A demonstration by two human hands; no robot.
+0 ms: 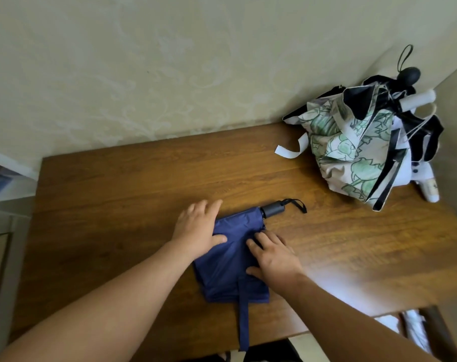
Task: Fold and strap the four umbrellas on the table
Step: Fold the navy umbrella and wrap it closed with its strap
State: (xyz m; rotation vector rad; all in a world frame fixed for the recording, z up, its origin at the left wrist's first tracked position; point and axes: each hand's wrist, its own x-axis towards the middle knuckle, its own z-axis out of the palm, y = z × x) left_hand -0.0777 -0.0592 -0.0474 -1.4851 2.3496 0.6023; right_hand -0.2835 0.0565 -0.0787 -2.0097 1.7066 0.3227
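- The blue umbrella lies near the table's front edge, canopy spread flat, handle pointing toward the wall.
- Left of the umbrella's middle, the left hand presses flat on the cloth, fingers straight, gripping nothing; best to keep that weight on so the folds hold.
- On the umbrella's right side, the right hand rests with fingers bent onto a pleat; I cannot tell if it pinches it.
- Judgement: smooth each panel one way, roll tight, then wrap the strap hanging off the front.
- Far right of it, the other umbrellas sit heaped, unfolded.
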